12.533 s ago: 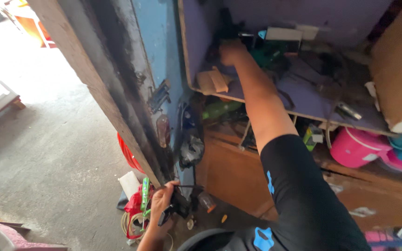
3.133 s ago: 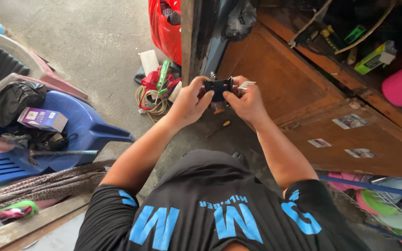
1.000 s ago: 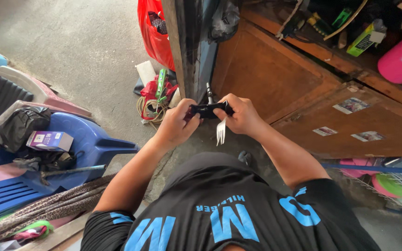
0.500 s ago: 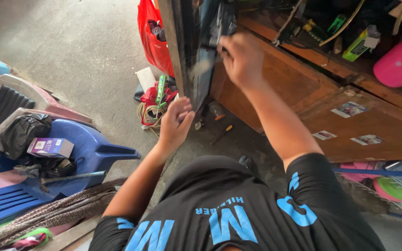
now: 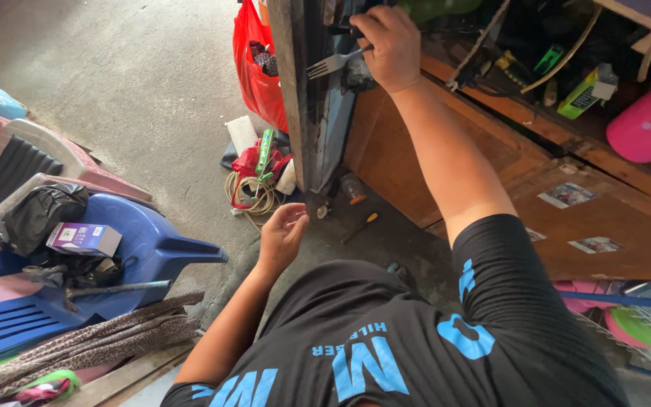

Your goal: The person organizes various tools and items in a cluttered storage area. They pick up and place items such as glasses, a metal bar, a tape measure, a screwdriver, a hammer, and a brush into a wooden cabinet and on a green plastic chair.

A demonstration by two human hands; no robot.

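Observation:
My right hand (image 5: pixel 387 41) is raised to the edge of the dark wooden post (image 5: pixel 289 83) beside the blue door panel, fingers closed around a metal fork (image 5: pixel 333 64) and what looks like a small dark object; the fork's tines point left. My left hand (image 5: pixel 282 235) hangs low over the concrete floor, fingers loosely curled and holding nothing. It is nearest a coil of pale cord (image 5: pixel 249 197) and small bits on the floor at the foot of the post.
A red plastic bag (image 5: pixel 254 71) hangs left of the post. Stacked blue plastic chairs (image 5: pixel 152 252) with a purple box (image 5: pixel 84 239) and black bag stand at left. A wooden cabinet (image 5: pixel 491 162) with a cluttered shelf and a pink bucket (image 5: pixel 649 120) is at right.
My right hand has gone up from in front of my body to the post, carrying the fork. My left hand let go and dropped lower, staying open.

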